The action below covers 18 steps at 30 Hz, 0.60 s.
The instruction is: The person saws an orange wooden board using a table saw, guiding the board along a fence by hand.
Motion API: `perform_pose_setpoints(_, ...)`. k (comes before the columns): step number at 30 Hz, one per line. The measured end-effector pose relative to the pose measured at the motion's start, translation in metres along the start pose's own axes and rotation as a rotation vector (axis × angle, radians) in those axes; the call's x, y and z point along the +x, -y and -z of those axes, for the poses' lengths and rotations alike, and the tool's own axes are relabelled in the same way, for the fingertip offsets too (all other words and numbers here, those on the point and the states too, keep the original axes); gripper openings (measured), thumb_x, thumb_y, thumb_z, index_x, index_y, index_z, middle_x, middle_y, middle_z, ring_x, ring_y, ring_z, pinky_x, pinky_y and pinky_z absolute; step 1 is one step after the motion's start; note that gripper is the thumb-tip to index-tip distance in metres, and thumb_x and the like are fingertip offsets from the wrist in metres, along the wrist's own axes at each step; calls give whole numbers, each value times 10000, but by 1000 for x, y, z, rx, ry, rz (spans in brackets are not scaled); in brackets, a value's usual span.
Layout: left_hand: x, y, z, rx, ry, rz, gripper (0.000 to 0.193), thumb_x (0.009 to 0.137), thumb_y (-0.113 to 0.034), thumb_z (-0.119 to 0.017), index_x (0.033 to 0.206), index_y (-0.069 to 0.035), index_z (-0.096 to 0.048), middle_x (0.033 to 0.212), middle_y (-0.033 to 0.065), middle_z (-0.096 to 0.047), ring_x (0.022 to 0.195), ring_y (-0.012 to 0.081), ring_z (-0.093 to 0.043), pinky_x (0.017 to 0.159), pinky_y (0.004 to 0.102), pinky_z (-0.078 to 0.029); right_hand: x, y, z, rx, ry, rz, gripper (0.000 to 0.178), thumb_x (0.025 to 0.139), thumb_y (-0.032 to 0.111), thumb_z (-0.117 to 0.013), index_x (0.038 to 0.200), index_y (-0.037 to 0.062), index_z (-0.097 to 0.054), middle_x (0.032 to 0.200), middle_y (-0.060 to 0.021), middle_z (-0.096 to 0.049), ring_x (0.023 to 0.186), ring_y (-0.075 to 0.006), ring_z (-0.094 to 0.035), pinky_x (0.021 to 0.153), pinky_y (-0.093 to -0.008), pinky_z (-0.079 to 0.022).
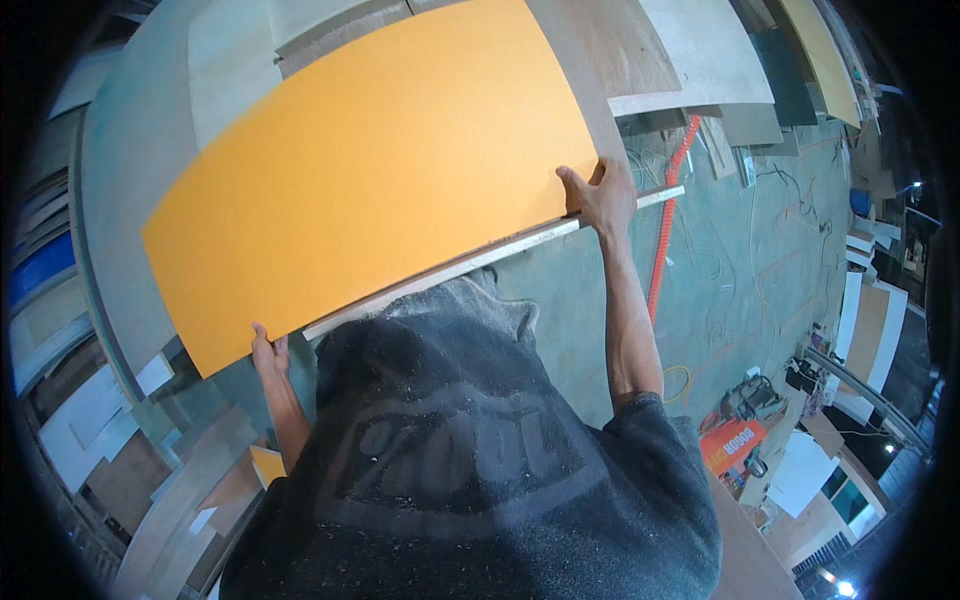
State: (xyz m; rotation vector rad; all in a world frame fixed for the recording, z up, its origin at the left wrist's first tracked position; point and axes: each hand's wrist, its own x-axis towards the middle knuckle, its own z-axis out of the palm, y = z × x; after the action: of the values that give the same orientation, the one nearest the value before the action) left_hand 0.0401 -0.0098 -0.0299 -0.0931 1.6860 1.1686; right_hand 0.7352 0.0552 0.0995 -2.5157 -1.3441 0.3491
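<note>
A large yellow-orange panel (380, 150) spreads across the upper left, its near long edge just ahead of my body. My left hand (268, 352) grips that near edge close to its left corner, thumb on top and fingers mostly hidden beneath. At the near right corner my right hand (604, 196) clasps the panel, thumb lying on the yellow face and the other fingers around the side edge. A pale narrow wooden strip (470, 262) runs along and below the near edge, sticking out past my right hand.
Grey and white sheets (690, 50) lie beyond the panel. A red-orange corrugated hose (662, 240) crosses the green floor (750, 250) at right, among thin cables. An orange box (732, 445) and tools stand lower right. Board offcuts (130, 480) lean at the left.
</note>
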Motion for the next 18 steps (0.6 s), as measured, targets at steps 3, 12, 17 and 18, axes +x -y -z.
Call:
perform_pose_setpoints(3,2,-4,-8,-1,-19,-13,371,1099,-327,-589,1354,-59,-608,1315,111,-671,1194,260,-660,1042,454,-576,6,-2,-7,22,-82,41,810,779,688,-816,1184,-4,-705,1100,-190,-711,1069,-374,-670,925,-501,-508)
perform_pose_setpoints(12,-5,10,2,12,60,-4,439,1102,-382,-581,1427,-87,-567,1336,83,-667,1214,229,-644,1054,408,-544,14,-15,-7,9,-22,-26,753,798,637,-834,1165,7,-648,1128,-190,-684,1075,-382,-671,912,-495,-531)
perform_pose_setpoints(17,-18,17,-8,2,77,-46,442,1101,-365,-585,1434,-76,-559,1357,85,-660,1239,238,-643,1072,408,-545,15,-22,-4,-48,3,-27,771,804,634,-829,1188,-3,-625,1194,-201,-664,1143,-384,-645,942,-503,-520)
perform_pose_setpoints(18,-22,17,-9,-1,77,-50,446,1100,-366,-586,1434,-72,-558,1359,88,-659,1244,239,-643,1078,409,-542,14,-22,-4,-39,5,-30,779,803,641,-825,1192,-3,-625,1201,-203,-663,1145,-384,-644,966,-514,-505)
